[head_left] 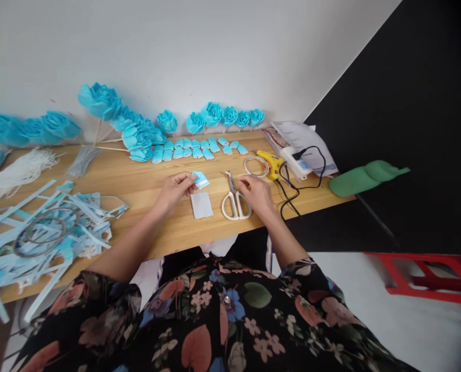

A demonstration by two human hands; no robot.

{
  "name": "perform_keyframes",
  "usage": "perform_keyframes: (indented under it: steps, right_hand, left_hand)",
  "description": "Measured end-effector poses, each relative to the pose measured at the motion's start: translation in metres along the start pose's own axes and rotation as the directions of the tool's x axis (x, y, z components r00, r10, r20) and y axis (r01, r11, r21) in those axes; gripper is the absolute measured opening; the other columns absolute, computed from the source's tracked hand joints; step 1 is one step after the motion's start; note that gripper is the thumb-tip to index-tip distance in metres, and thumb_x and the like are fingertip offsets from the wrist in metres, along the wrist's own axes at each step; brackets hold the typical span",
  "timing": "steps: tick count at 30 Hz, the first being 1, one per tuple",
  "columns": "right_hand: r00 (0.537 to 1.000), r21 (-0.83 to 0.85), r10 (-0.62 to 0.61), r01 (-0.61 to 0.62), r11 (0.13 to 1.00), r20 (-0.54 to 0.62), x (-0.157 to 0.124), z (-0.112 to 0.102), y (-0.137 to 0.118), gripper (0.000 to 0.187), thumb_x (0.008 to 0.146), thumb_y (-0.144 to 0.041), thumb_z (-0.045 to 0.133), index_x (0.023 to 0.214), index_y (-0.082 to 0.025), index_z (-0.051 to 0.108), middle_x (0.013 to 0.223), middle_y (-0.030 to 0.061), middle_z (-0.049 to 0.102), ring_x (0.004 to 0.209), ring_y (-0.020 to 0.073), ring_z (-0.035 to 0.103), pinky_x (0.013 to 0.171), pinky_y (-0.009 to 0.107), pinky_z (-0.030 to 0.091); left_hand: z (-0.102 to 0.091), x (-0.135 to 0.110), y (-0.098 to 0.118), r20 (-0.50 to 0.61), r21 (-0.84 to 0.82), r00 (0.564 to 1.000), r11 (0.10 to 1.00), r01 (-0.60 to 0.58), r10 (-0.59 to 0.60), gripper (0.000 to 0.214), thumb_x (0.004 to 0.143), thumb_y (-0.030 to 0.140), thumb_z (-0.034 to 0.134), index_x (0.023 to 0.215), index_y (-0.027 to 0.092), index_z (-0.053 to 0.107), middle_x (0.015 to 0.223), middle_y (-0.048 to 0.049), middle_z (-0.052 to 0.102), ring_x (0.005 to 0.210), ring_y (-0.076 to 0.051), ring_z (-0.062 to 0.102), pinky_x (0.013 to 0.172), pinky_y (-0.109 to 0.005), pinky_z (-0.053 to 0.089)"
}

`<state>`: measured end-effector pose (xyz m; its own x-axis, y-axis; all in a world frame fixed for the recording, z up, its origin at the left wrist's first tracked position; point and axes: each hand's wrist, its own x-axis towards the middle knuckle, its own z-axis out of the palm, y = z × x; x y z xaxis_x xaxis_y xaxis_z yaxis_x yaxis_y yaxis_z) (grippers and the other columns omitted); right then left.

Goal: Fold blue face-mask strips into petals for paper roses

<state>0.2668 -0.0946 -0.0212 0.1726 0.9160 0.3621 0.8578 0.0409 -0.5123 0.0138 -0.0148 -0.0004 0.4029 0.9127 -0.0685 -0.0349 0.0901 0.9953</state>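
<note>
My left hand (178, 187) pinches a small blue petal piece (200, 180) with a white lower edge, between thumb and fingers. Just below it, a square greyish-white sheet (202, 205) lies flat on the wooden table. My right hand (256, 192) is closed, its fingertips pressed together beside the scissors (236, 202). Whether anything is between those fingertips I cannot make out. White-handled and lying with their blades pointing away from me, the scissors rest between the sheet and my right hand. Rows of blue petal pieces (197, 150) are laid out farther back.
Blue paper flowers (212, 113) on sticks line the wall. Blue and white strips (60, 232) heap up at left, near white strings (21, 173). A tape roll (245, 166), yellow glue gun (271, 163), power strip (298, 161), cables and green bottle (364, 178) stand right.
</note>
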Motion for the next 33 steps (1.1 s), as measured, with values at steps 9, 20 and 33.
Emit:
perform_keyframes:
  steps: [9, 20, 33]
  right_hand:
    - [0.988, -0.139, 0.125, -0.112, 0.984, 0.089, 0.019, 0.014, -0.015, 0.013, 0.09, -0.026, 0.059, 0.09, -0.021, 0.071, 0.088, 0.0052, 0.075, 0.082, 0.0208, 0.067, 0.069, 0.031, 0.043]
    - [0.961, 0.096, 0.275, -0.277, 0.956, 0.036, 0.015, 0.026, 0.001, 0.017, 0.09, -0.034, 0.055, 0.088, -0.022, 0.066, 0.082, 0.0037, 0.075, 0.076, 0.0209, 0.069, 0.073, 0.032, 0.047]
    - [0.972, 0.16, 0.188, -0.165, 0.973, -0.141, 0.013, 0.03, 0.009, 0.019, 0.088, -0.036, 0.055, 0.083, -0.021, 0.065, 0.081, 0.0051, 0.072, 0.079, 0.0219, 0.067, 0.078, 0.035, 0.049]
  left_hand:
    - [0.001, -0.002, 0.002, 0.011, -0.016, 1.0, 1.0, 0.009, -0.008, 0.044, 0.071, 0.058, 0.076, 0.068, 0.017, 0.063, 0.063, -0.0002, 0.06, 0.055, -0.009, 0.05, 0.053, -0.022, 0.039]
    - [0.001, -0.002, -0.001, -0.027, -0.032, 0.999, 0.999, 0.034, -0.035, 0.04, 0.07, 0.053, 0.077, 0.071, 0.015, 0.065, 0.062, -0.0006, 0.063, 0.051, -0.008, 0.05, 0.053, -0.021, 0.039]
    - [0.006, -0.005, 0.007, 0.061, -0.057, 0.995, 0.995, 0.084, -0.081, 0.027, 0.077, 0.039, 0.072, 0.07, 0.015, 0.061, 0.055, -0.0013, 0.064, 0.044, -0.007, 0.051, 0.045, -0.019, 0.037]
